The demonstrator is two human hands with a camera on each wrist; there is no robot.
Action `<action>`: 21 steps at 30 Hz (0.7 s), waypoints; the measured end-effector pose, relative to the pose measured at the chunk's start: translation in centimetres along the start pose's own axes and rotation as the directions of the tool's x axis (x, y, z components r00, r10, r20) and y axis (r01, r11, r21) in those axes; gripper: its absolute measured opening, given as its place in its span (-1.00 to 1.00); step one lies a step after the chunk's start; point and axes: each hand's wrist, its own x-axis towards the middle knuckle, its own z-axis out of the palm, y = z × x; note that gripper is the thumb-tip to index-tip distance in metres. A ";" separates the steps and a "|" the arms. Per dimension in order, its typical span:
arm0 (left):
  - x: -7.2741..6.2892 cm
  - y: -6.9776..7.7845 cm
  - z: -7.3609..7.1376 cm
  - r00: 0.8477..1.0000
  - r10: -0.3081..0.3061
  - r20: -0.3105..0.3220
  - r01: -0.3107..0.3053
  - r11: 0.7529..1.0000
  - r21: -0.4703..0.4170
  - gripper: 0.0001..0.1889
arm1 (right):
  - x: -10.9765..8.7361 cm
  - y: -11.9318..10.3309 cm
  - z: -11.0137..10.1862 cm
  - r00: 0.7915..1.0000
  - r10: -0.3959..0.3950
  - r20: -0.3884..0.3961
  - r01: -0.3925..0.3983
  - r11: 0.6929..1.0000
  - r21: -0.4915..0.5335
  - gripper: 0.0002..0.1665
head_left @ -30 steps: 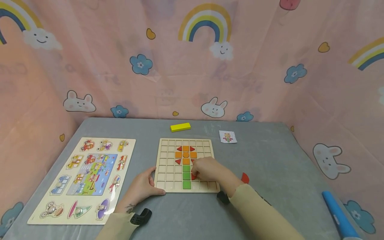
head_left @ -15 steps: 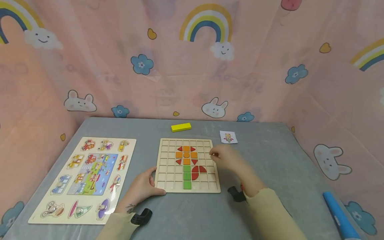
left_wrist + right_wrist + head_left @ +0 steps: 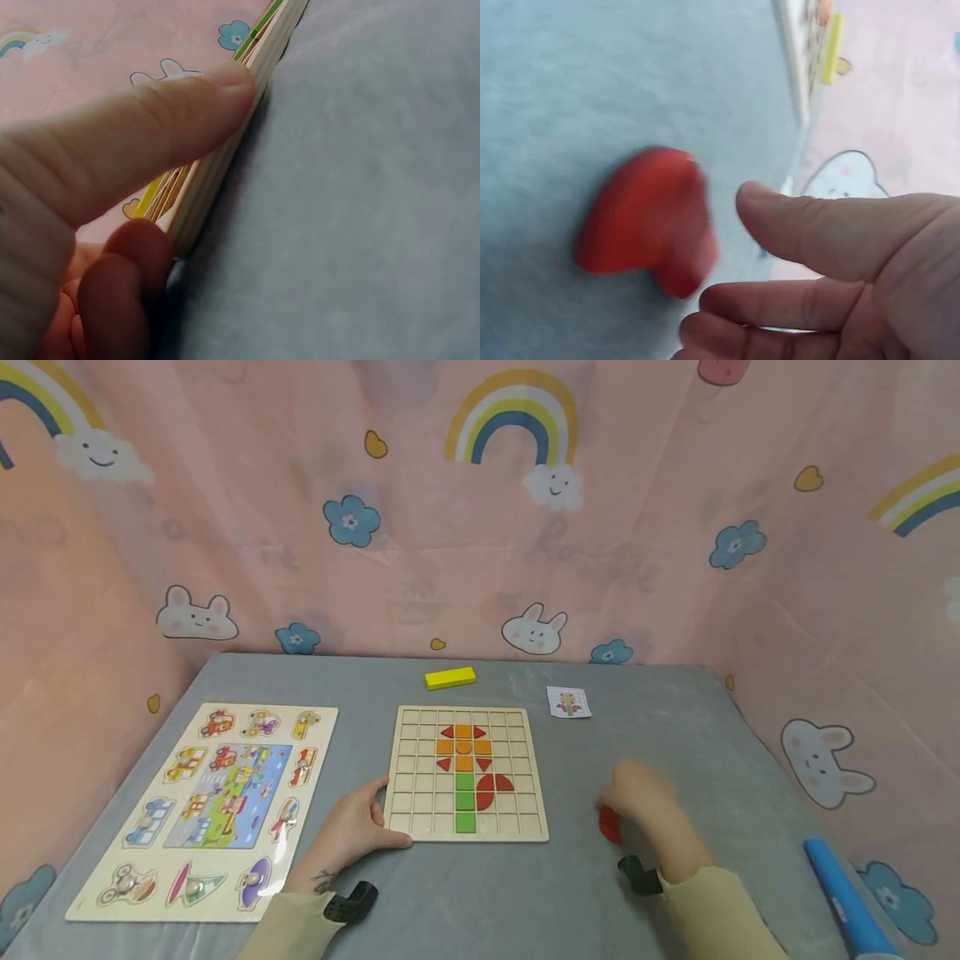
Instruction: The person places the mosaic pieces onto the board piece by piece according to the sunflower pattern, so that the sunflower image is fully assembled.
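A wooden grid board [image 3: 422, 802] lies mid-table, bearing orange, green and red pieces. My left hand [image 3: 360, 823] grips its near-left corner. In the left wrist view the thumb [image 3: 202, 105] lies along the board's near edge [image 3: 217, 176] and the fingers curl at its side. My right hand [image 3: 642, 793] is over red rounded pieces [image 3: 610, 825] on the cloth, right of the board. In the right wrist view, thumb and fingers are apart with nothing between them, beside the blurred red pieces [image 3: 649, 217]. Red quarter-circle pieces [image 3: 486, 799] sit right of the green squares [image 3: 465, 802].
A puzzle board with vehicle pieces [image 3: 300, 727] lies at the left. Behind the grid board are a yellow block [image 3: 450, 678] and a small pattern card [image 3: 568, 702]. A blue cylindrical object [image 3: 843, 893] lies at the right edge. Patterned pink curtain [image 3: 420, 568] surrounds the table.
My right hand has left the grid board and moved right to the loose red pieces, uncovering the red quarter circles on the grid. The left hand stays at the corner.
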 end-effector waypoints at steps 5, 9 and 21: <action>0.0 0.0 0.0 1.000 -0.007 0.010 0.007 1.000 -0.005 0.07 | 0.2 -0.1 0.9 0.998 0.055 0.025 -0.055 0.998 -0.013 -0.75; 0.0 0.0 0.0 1.000 -0.008 0.007 0.008 1.000 0.002 0.07 | 0.4 -0.4 1.0 0.997 0.068 0.020 -0.068 0.998 -0.018 -0.80; 0.0 0.0 0.0 1.000 0.000 0.000 0.000 1.000 0.007 0.05 | 0.9 -1.4 1.5 0.998 -0.007 -0.059 0.006 1.000 -0.017 -0.84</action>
